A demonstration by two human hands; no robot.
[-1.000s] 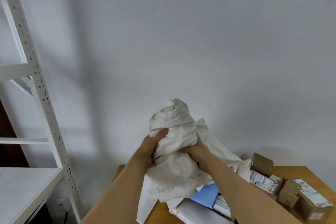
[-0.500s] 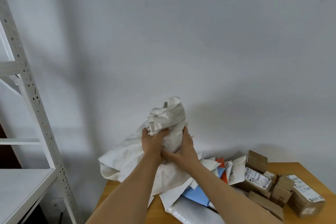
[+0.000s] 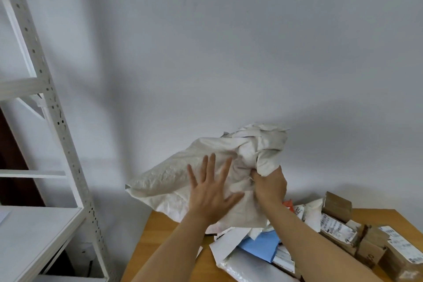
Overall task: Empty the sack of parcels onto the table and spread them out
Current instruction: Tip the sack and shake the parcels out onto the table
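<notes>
A crumpled white woven sack (image 3: 174, 178) hangs above the far left part of the wooden table (image 3: 160, 242). My right hand (image 3: 270, 186) grips the bunched sack cloth and holds it up. My left hand (image 3: 209, 192) lies flat against the sack's side with its fingers spread. Below the sack, parcels lie heaped on the table: a blue mailer (image 3: 261, 246), a white plastic mailer (image 3: 247, 265), an orange packet (image 3: 288, 205) and several brown cardboard boxes (image 3: 338, 228) with labels at the right.
A white metal shelving rack (image 3: 57, 121) stands at the left, its lower shelf board (image 3: 34, 231) close to the table's left edge. A plain grey wall (image 3: 229, 64) rises right behind the table. Bare tabletop shows at the front left.
My left hand has let go of the bunched sack and now lies flat on its side. My right hand has carried the bunched part to the right, and the sack has spread leftward.
</notes>
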